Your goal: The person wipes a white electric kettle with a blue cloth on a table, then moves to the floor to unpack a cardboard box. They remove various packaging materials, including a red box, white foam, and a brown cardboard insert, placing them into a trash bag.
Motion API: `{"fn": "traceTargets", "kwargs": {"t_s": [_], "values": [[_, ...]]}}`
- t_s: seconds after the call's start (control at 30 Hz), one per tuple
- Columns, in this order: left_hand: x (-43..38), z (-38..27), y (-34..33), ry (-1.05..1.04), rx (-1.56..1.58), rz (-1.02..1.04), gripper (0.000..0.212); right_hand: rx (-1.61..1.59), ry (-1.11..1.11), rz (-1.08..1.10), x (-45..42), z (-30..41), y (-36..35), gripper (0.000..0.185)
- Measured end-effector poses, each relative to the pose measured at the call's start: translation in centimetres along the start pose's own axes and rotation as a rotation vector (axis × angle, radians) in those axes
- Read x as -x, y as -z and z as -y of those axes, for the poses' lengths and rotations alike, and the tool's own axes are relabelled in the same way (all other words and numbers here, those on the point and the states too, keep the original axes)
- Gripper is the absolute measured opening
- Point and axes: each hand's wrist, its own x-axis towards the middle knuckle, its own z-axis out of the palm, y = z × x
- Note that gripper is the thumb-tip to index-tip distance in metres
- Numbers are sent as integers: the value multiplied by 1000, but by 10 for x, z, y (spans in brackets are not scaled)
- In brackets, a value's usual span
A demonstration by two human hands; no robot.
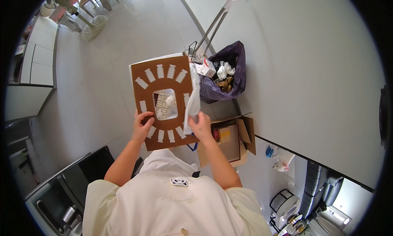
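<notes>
In front of my body is a brown rectangular board (167, 82) with a ring of white vial-shaped slots. A white-edged rounded window (165, 111) in its middle shows pale crumpled material and some lettering. My left hand (143, 127) grips the board's lower left side, its thumb and fingers near the window. A white, soft-looking sheet or bag (193, 96) lies over the right edge and covers part of the slots there. Along that edge, my right hand (201, 126) pinches the white sheet's lower part. What lies beneath the board is mostly hidden.
A bin with a purple liner (212, 90) holds tissue and a small white box (207, 67). Below it stands an open cardboard box (250, 134) with a yellow-brown carton (224, 134) inside. A metal-poled stand (212, 30) leans near the wall; a cat (284, 160) is at right.
</notes>
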Motion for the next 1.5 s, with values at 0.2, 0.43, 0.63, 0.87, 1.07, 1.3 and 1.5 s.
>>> {"fn": "traceTargets", "kwargs": {"t_s": [0.2,0.43,0.63,0.87,1.07,1.3,1.5], "values": [[-1,-45,-7,92,127,-18,18,-15,26,-116,-3,23,7,40],[-12,-41,17,32,120,108,20,-114,-80,-193,19,42,-1,43],[-53,-65,60,-30,-4,399,23,-70,-294,-186,45,57,-31,50],[-59,-168,101,21,-403,683,26,-559,-734,-170,104,138,-37,64],[-98,-261,103,92,-522,938,28,-666,-630,-487,145,197,-50,78],[-146,-271,111,541,-273,1071,29,578,-99,-97,181,430,-25,89],[-170,-300,128,698,232,1033,52,597,-4,-279,121,377,-54,86]]}}
